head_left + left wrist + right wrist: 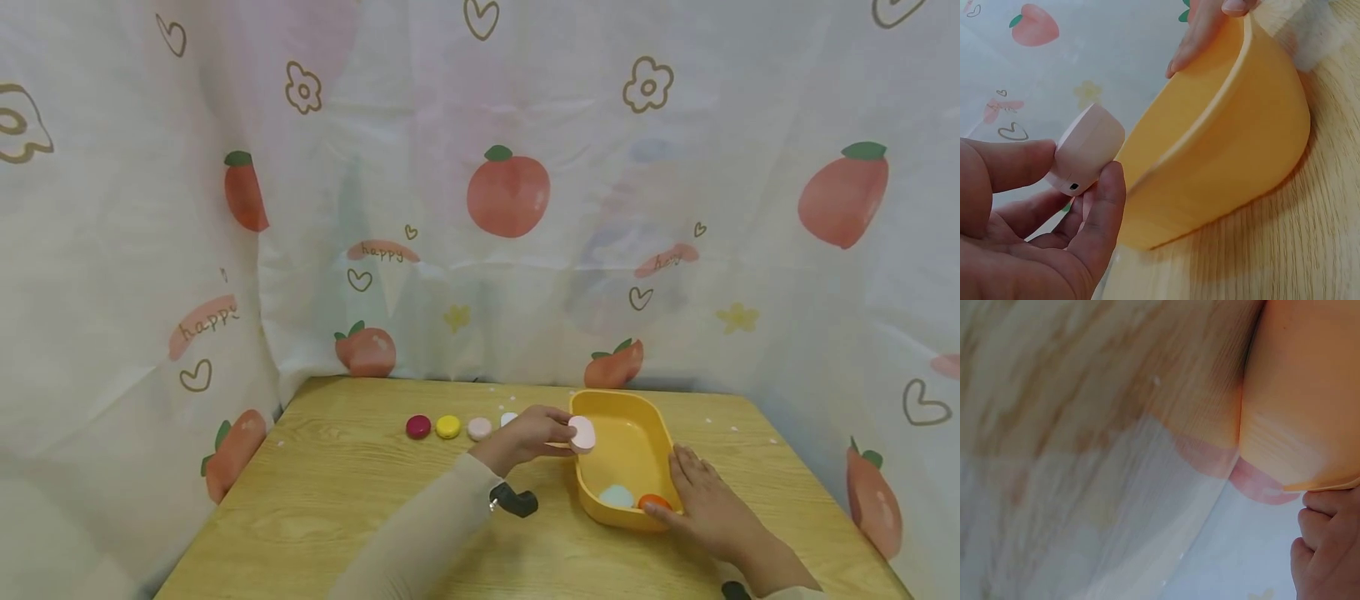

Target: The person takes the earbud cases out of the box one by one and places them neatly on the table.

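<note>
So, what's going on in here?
A person's left hand pinches a pale pink piece by the left edge of a yellow bin, while the right hand rests on the opposite edge. A pale green piece and an orange one are inside. On the table are a dark red one, a yellow one, another pink one and a partly hidden white one.

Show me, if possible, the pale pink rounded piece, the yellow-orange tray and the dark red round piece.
Pale pink rounded piece point(582, 435): head view, its broad face.
Yellow-orange tray point(1229, 150): left wrist view, its outer wall.
Dark red round piece point(418, 427): head view, its top.
</note>
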The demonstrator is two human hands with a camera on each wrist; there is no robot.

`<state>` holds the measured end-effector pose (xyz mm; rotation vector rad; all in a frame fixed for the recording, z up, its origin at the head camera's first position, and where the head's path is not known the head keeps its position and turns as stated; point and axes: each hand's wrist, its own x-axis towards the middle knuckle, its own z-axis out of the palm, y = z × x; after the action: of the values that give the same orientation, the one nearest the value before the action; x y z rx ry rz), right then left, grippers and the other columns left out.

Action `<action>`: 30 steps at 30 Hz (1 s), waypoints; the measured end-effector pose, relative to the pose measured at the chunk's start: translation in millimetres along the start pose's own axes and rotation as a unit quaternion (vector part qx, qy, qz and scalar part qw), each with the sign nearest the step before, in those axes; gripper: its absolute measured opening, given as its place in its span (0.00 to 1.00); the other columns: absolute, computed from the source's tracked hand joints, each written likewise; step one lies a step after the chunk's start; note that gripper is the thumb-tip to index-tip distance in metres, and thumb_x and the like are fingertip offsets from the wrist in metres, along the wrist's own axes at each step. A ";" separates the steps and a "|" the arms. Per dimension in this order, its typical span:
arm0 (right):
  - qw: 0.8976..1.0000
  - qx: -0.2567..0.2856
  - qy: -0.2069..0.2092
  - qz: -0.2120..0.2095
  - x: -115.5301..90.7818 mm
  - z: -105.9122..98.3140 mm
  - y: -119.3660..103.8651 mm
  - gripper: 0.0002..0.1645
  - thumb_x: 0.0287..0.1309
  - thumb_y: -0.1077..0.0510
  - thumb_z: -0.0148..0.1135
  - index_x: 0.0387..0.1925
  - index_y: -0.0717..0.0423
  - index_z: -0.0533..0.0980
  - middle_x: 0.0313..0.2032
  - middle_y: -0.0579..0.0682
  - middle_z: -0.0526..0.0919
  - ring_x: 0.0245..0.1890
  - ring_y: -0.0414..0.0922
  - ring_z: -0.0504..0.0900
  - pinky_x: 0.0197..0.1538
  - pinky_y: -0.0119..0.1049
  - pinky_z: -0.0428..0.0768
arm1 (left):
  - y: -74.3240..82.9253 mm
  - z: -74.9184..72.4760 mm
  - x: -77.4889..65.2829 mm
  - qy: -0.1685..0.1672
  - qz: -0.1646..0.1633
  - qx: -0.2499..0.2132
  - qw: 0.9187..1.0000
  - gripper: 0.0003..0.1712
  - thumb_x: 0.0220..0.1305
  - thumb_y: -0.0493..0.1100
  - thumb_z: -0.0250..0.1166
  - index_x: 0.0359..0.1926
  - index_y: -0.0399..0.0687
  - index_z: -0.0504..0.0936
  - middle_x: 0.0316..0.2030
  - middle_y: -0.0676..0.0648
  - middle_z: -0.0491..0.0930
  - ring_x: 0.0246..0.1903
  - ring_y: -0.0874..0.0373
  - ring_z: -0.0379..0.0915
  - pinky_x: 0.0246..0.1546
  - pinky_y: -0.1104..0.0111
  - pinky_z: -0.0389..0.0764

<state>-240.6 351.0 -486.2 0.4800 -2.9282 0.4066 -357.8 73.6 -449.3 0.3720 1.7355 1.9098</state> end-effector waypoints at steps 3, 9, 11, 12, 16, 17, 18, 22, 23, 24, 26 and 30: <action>1.000 0.000 -0.006 0.002 0.7 -0.4 0.9 0.57 0.64 0.33 0.54 0.68 0.78 0.52 0.71 0.73 0.47 0.70 0.68 0.46 0.71 0.44 0.24 | -2.0 -6.6 -4.0 -0.008 0.005 0.005 1.000 0.17 0.66 0.29 0.60 0.55 0.28 0.76 0.41 0.42 0.80 0.39 0.52 0.80 0.45 0.57 0.82; 1.000 -0.004 -0.013 -0.003 -0.4 0.9 2.0 0.55 0.65 0.33 0.54 0.68 0.78 0.53 0.71 0.72 0.47 0.70 0.68 0.46 0.70 0.41 0.22 | -7.7 -19.9 -13.0 -0.019 0.009 0.021 1.000 0.17 0.66 0.29 0.60 0.55 0.28 0.76 0.41 0.42 0.81 0.39 0.52 0.81 0.45 0.57 0.82; 1.000 -0.004 -0.012 -0.005 -0.8 0.5 0.8 0.55 0.65 0.34 0.54 0.68 0.78 0.53 0.71 0.72 0.47 0.70 0.68 0.47 0.69 0.40 0.21 | -10.4 -24.5 -16.1 -0.012 0.007 0.022 1.000 0.16 0.66 0.29 0.60 0.54 0.28 0.77 0.40 0.42 0.81 0.38 0.52 0.81 0.45 0.56 0.82; 1.000 -0.002 -0.012 -0.005 -0.9 0.2 -0.1 0.55 0.65 0.34 0.54 0.68 0.78 0.53 0.71 0.72 0.47 0.70 0.68 0.47 0.69 0.39 0.21 | -11.9 -27.1 -17.4 -0.009 0.006 0.021 1.000 0.16 0.66 0.28 0.60 0.54 0.27 0.77 0.40 0.42 0.81 0.38 0.52 0.81 0.45 0.55 0.82; 1.000 0.002 -0.011 -0.005 -1.5 -1.2 -3.0 0.54 0.65 0.35 0.55 0.68 0.78 0.53 0.71 0.72 0.48 0.70 0.68 0.47 0.69 0.40 0.21 | -18.0 -37.9 -22.2 0.004 -0.001 0.015 1.000 0.15 0.65 0.28 0.60 0.52 0.27 0.77 0.39 0.41 0.79 0.37 0.52 0.79 0.46 0.55 0.82; 1.000 0.002 -0.011 -0.005 -1.6 -1.4 -3.4 0.54 0.65 0.35 0.55 0.68 0.78 0.53 0.71 0.72 0.48 0.70 0.68 0.47 0.69 0.39 0.21 | -19.2 -40.6 -23.3 0.005 -0.002 0.015 1.000 0.15 0.65 0.28 0.60 0.53 0.27 0.77 0.40 0.41 0.79 0.37 0.53 0.79 0.46 0.55 0.82; 1.000 0.000 -0.011 -0.004 -1.6 -1.6 -3.5 0.54 0.65 0.35 0.55 0.68 0.78 0.53 0.71 0.72 0.48 0.70 0.68 0.47 0.69 0.39 0.21 | -20.6 -43.0 -24.6 0.009 -0.003 0.011 1.000 0.15 0.65 0.28 0.60 0.53 0.27 0.77 0.40 0.41 0.79 0.38 0.52 0.79 0.46 0.55 0.81; 1.000 -0.011 -0.007 -0.006 -0.9 -2.1 -3.2 0.55 0.65 0.34 0.54 0.68 0.78 0.54 0.71 0.72 0.48 0.70 0.68 0.47 0.69 0.37 0.20 | -26.1 -51.6 -30.7 0.021 -0.005 0.009 1.000 0.18 0.65 0.28 0.60 0.56 0.26 0.74 0.44 0.39 0.78 0.41 0.49 0.80 0.47 0.55 0.81; 1.000 -0.013 -0.006 -0.007 -0.8 -2.3 -3.1 0.55 0.65 0.34 0.54 0.68 0.78 0.54 0.71 0.72 0.48 0.70 0.68 0.47 0.68 0.36 0.20 | -27.9 -53.7 -32.4 0.023 -0.006 0.012 1.000 0.20 0.65 0.28 0.60 0.57 0.25 0.73 0.44 0.38 0.78 0.42 0.48 0.80 0.47 0.55 0.81; 1.000 -0.014 -0.006 -0.008 -0.7 -2.3 -2.8 0.55 0.65 0.34 0.54 0.68 0.78 0.54 0.71 0.72 0.48 0.70 0.68 0.47 0.68 0.36 0.20 | -29.7 -55.6 -34.2 0.026 -0.008 0.015 1.000 0.21 0.65 0.28 0.60 0.58 0.25 0.72 0.45 0.38 0.78 0.43 0.47 0.80 0.47 0.55 0.81; 1.000 -0.012 -0.006 -0.008 -0.7 -2.6 -2.2 0.54 0.65 0.34 0.54 0.68 0.78 0.54 0.71 0.72 0.48 0.70 0.68 0.47 0.68 0.36 0.20 | -33.7 -59.0 -37.3 0.030 -0.013 0.020 0.999 0.23 0.65 0.28 0.60 0.60 0.24 0.69 0.46 0.37 0.77 0.44 0.46 0.80 0.48 0.55 0.80; 1.000 -0.011 -0.006 -0.008 -1.0 -2.7 -0.9 0.54 0.65 0.34 0.54 0.68 0.78 0.54 0.71 0.72 0.48 0.70 0.68 0.47 0.69 0.37 0.21 | -40.1 -64.3 -41.0 0.034 -0.015 0.022 0.999 0.25 0.65 0.27 0.59 0.61 0.21 0.67 0.48 0.36 0.75 0.45 0.45 0.78 0.50 0.53 0.79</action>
<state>-239.1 351.2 -483.6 0.5060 -2.9357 0.3705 -350.4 -1.1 -491.6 0.2974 1.8194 1.8858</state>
